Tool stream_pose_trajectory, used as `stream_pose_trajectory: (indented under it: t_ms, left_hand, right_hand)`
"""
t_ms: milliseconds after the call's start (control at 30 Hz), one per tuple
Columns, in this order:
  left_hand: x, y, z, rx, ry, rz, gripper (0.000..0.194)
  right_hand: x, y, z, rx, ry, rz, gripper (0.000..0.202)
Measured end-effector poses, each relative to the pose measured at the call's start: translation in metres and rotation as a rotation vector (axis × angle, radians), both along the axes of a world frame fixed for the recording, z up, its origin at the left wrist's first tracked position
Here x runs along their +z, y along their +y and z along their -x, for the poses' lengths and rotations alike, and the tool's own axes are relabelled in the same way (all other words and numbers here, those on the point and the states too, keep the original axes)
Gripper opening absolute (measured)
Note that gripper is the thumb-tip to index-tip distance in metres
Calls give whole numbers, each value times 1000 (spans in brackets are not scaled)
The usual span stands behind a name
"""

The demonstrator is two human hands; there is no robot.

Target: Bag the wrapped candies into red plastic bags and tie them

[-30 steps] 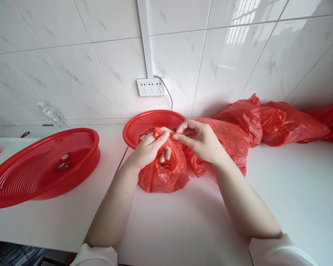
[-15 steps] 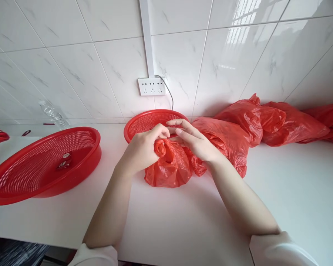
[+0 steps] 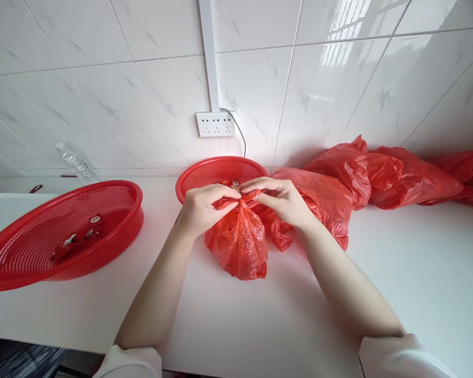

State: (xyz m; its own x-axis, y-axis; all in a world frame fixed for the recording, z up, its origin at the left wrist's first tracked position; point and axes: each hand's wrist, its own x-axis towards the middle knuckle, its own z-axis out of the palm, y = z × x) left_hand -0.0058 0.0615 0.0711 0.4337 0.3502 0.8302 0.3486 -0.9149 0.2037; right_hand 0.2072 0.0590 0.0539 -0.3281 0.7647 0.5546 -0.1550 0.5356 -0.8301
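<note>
A red plastic bag [image 3: 238, 244] rests on the white table in front of me, its neck gathered and twisted at the top. My left hand [image 3: 205, 207] pinches the left side of that neck between thumb and fingers. On the other side, my right hand [image 3: 279, 199] is closed on the right end of the twisted plastic. Just behind both hands stands a red perforated basket [image 3: 195, 177], partly hidden by them, with small patterned packets inside. What the bag holds cannot be made out.
A larger red basket [image 3: 136, 202] with a few small packets stands at left, before a white tray [image 3: 19, 198]. A clear bottle [image 3: 76, 164] lies by the wall. Several filled red bags [image 3: 325, 197] line the right back. A power strip [image 3: 216, 124] hangs on the wall.
Both hands now pull the bag's neck tight between them, and the bag hangs narrower in folds. More packets lie in the left basket. A hand at the far left has left view.
</note>
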Motion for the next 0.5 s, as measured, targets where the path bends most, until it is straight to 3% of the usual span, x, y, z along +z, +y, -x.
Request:
stream_pose_trajectory:
  t_ms: [100, 200, 367, 500]
  left_hand:
    - [6, -2, 5, -35, 11, 126, 15]
    - [14, -6, 12, 17, 40, 213, 6]
    - [29, -10, 33, 144, 207, 435, 22]
    - [34, -7, 54, 127, 371, 694, 26]
  right_hand:
    - [0, 2, 0, 61, 60, 35, 13]
    - [0, 4, -2, 136, 44, 95, 27]
    - [14, -4, -27, -72, -237, 77, 39]
    - [29, -12, -63, -22, -454, 135, 52]
